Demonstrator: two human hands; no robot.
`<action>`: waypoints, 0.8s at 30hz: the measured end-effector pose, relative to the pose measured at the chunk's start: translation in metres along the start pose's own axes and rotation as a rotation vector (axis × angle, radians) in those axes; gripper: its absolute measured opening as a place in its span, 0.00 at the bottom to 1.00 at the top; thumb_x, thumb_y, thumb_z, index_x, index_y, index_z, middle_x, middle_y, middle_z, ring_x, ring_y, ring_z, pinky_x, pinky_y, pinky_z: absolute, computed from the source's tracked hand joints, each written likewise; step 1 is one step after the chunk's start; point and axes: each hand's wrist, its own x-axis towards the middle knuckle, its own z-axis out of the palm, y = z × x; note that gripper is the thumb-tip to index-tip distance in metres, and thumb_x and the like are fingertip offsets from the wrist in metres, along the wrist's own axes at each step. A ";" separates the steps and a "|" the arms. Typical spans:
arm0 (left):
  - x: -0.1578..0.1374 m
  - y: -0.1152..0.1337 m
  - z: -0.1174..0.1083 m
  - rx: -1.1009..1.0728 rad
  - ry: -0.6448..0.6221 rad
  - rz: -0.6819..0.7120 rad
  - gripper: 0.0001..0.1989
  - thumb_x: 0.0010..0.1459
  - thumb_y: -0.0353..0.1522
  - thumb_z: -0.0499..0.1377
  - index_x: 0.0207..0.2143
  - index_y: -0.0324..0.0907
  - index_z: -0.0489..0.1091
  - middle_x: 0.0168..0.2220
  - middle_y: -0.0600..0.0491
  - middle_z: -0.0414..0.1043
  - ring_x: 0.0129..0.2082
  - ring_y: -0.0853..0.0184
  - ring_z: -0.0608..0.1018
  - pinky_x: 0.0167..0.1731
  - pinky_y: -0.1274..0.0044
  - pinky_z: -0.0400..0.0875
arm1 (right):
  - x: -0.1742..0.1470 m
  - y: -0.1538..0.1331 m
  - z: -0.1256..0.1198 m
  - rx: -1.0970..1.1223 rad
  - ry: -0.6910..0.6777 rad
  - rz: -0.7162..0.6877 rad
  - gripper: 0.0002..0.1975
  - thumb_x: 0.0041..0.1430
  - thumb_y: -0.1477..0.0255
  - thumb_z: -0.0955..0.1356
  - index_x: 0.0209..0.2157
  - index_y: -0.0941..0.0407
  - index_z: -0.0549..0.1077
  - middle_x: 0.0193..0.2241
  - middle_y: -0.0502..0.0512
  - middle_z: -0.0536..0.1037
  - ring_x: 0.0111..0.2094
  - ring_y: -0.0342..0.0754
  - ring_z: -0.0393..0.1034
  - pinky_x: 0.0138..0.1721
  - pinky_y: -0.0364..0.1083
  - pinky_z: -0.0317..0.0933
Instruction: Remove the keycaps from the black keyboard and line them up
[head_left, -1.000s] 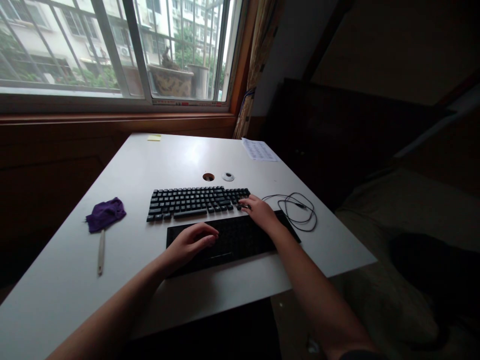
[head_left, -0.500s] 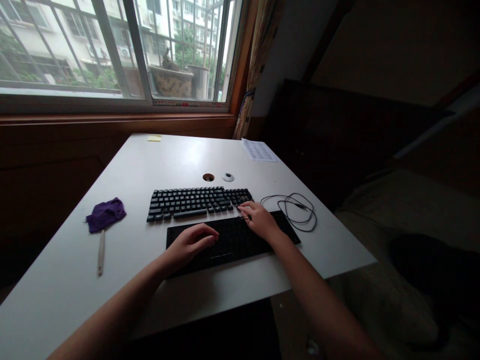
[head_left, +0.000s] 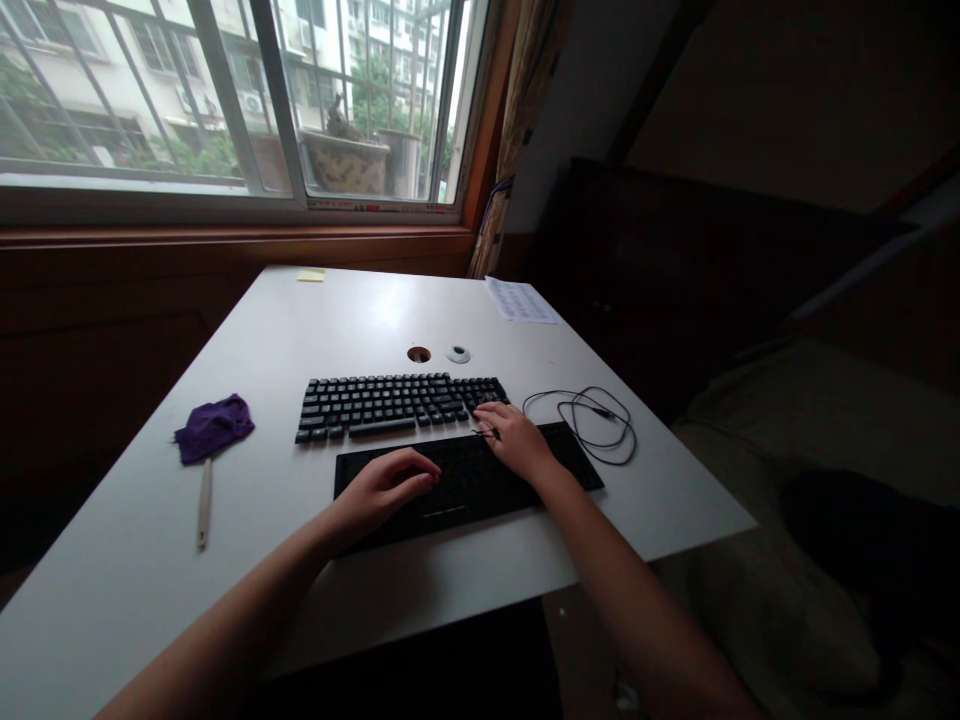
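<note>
A black keyboard base (head_left: 465, 490) without its keycaps lies near the front of the white desk. Behind it, loose black keycaps (head_left: 375, 400) stand in rows in keyboard layout. My left hand (head_left: 390, 485) is over the left part of the base, fingers loosely bent, a gap between thumb and forefinger, nothing seen in it. My right hand (head_left: 514, 435) is at the base's far edge, by the right-hand keycaps. Its fingers are closed around a small dark tool with thin wire prongs, which looks like a keycap puller (head_left: 486, 433); the hand partly hides it.
A coiled black cable (head_left: 600, 420) lies right of the base. On the left is a purple cloth (head_left: 215, 428) over a pale-handled tool (head_left: 204, 505). Farther back are two round desk fittings, a printed sheet (head_left: 521, 300) and a yellow note (head_left: 310, 275), before a window.
My right fingers have shifted slightly, and the wire prongs show a little more clearly. My left hand stays in place; the whole view has moved very slightly.
</note>
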 end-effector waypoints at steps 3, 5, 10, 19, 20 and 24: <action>0.000 0.000 0.000 0.018 0.002 0.001 0.12 0.64 0.39 0.58 0.43 0.40 0.74 0.41 0.48 0.76 0.42 0.64 0.77 0.44 0.74 0.72 | 0.000 0.002 0.003 -0.004 0.008 -0.005 0.16 0.65 0.73 0.64 0.51 0.53 0.76 0.51 0.57 0.76 0.51 0.52 0.69 0.54 0.52 0.65; -0.001 -0.001 0.000 0.028 0.003 0.001 0.13 0.64 0.39 0.58 0.43 0.40 0.74 0.42 0.48 0.76 0.42 0.64 0.77 0.44 0.74 0.72 | 0.000 0.003 0.004 -0.011 0.011 -0.006 0.15 0.65 0.73 0.64 0.51 0.53 0.76 0.51 0.56 0.76 0.51 0.52 0.69 0.54 0.52 0.65; 0.000 -0.002 0.001 0.026 -0.004 -0.003 0.12 0.64 0.39 0.58 0.43 0.40 0.74 0.42 0.49 0.76 0.42 0.64 0.77 0.44 0.74 0.72 | -0.001 0.001 0.003 -0.033 0.012 -0.004 0.15 0.66 0.72 0.64 0.51 0.53 0.76 0.52 0.55 0.76 0.50 0.52 0.69 0.54 0.51 0.65; 0.000 -0.006 0.000 0.036 -0.005 0.004 0.12 0.65 0.38 0.58 0.44 0.41 0.74 0.42 0.49 0.76 0.42 0.64 0.77 0.44 0.74 0.71 | -0.002 -0.005 -0.002 -0.070 -0.007 -0.023 0.16 0.67 0.71 0.63 0.52 0.52 0.76 0.52 0.54 0.76 0.49 0.53 0.67 0.53 0.52 0.64; 0.000 -0.006 0.000 0.034 -0.005 0.003 0.12 0.65 0.38 0.58 0.44 0.41 0.74 0.42 0.49 0.76 0.42 0.64 0.77 0.44 0.74 0.71 | -0.002 -0.006 -0.002 -0.077 -0.005 -0.025 0.16 0.67 0.71 0.63 0.52 0.52 0.76 0.52 0.54 0.76 0.49 0.53 0.67 0.52 0.52 0.64; 0.000 -0.005 0.000 0.023 -0.009 0.001 0.12 0.65 0.38 0.58 0.44 0.40 0.74 0.41 0.49 0.76 0.42 0.65 0.77 0.44 0.74 0.71 | -0.002 -0.009 -0.001 -0.097 0.006 -0.027 0.16 0.67 0.70 0.63 0.52 0.52 0.76 0.52 0.53 0.76 0.48 0.54 0.65 0.51 0.53 0.64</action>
